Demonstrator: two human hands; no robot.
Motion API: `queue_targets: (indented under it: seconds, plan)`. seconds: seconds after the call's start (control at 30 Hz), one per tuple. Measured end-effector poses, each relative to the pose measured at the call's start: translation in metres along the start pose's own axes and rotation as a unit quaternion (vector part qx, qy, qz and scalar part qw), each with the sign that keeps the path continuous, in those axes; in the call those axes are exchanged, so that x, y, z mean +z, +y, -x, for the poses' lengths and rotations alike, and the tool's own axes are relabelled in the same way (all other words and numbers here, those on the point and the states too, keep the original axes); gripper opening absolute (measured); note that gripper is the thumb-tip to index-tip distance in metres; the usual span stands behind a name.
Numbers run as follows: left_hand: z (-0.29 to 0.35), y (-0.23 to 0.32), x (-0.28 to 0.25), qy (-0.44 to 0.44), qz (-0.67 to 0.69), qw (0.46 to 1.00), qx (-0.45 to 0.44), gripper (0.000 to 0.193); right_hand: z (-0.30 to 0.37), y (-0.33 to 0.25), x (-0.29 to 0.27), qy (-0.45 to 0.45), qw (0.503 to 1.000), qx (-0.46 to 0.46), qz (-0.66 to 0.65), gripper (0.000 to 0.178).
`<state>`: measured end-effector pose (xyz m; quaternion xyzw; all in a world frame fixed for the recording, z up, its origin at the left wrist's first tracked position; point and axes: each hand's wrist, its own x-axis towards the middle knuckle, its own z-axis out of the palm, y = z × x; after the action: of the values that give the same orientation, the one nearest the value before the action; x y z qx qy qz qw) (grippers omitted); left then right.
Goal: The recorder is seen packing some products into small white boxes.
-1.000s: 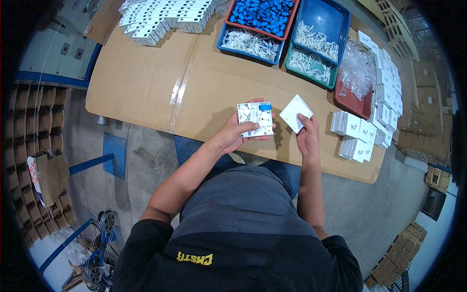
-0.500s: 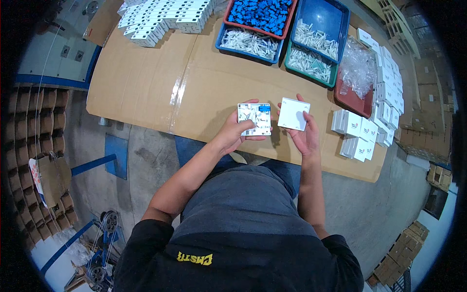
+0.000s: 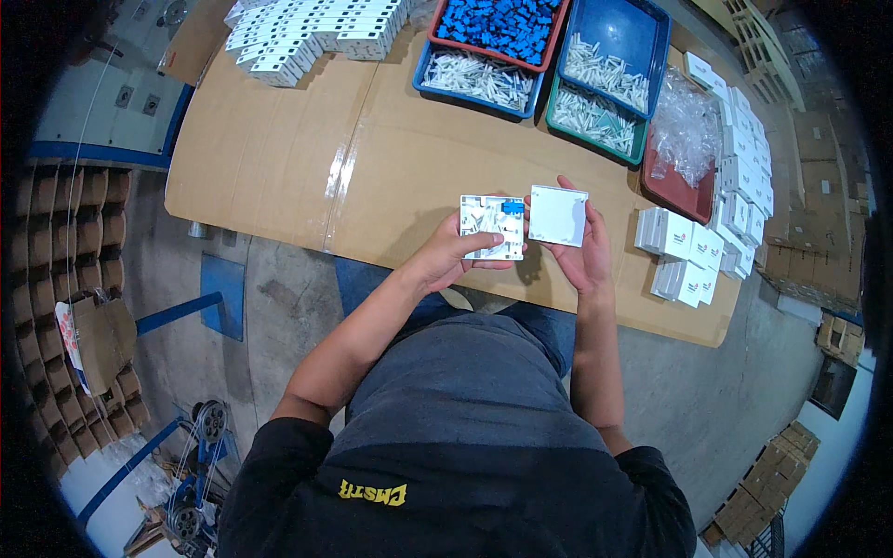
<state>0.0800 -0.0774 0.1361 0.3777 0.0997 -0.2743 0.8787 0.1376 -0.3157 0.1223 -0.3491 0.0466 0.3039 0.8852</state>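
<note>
White cover plate [image 3: 558, 216] now lifted beside socket base [image 3: 492, 226], right hand [image 3: 579, 251] gripping plate, left hand [image 3: 446, 260] gripping base

A long worktable covered in brown corrugated cardboard [image 3: 279, 158] stands on a grey concrete floor [image 3: 707, 409]. Along the left edge runs a rack of brown cardboard cell dividers [image 3: 70, 242], and a flat blue metal plate [image 3: 223, 296] lies on the floor beside it. Stacks of brown cardboard cartons [image 3: 767, 479] sit at the lower right. Even overhead light falls across the tabletop.
</note>
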Motion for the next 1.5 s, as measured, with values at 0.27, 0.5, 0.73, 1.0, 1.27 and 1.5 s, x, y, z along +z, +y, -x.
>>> queue_targets:
  seconds: [0.27,0.5,0.73,1.0,1.27,1.5]
  plan:
    - [-0.002,-0.009,-0.005,-0.006,0.011,1.000,0.019,0.066,-0.001,0.004,0.001,0.021,1.000,0.000,0.011,0.060]
    - [-0.003,-0.005,-0.004,-0.003,0.006,1.000,0.005,0.067,-0.001,-0.002,0.010,-0.014,1.000,-0.001,-0.006,0.063]
    - [-0.003,-0.011,-0.011,0.009,0.010,1.000,0.026,0.067,0.002,-0.003,0.015,-0.011,0.999,-0.002,0.034,0.065]
    - [-0.007,-0.009,-0.014,-0.042,0.172,0.984,-0.033,0.056,0.003,0.018,0.032,0.003,0.885,-0.163,0.435,0.055]
    - [-0.009,-0.024,-0.010,0.030,0.144,0.988,-0.046,0.076,0.002,0.025,0.059,-0.113,0.673,-0.281,0.675,0.066]
    - [-0.008,-0.025,-0.001,0.087,0.129,0.987,-0.035,0.072,-0.002,0.032,0.060,-0.126,0.629,-0.310,0.702,0.066]
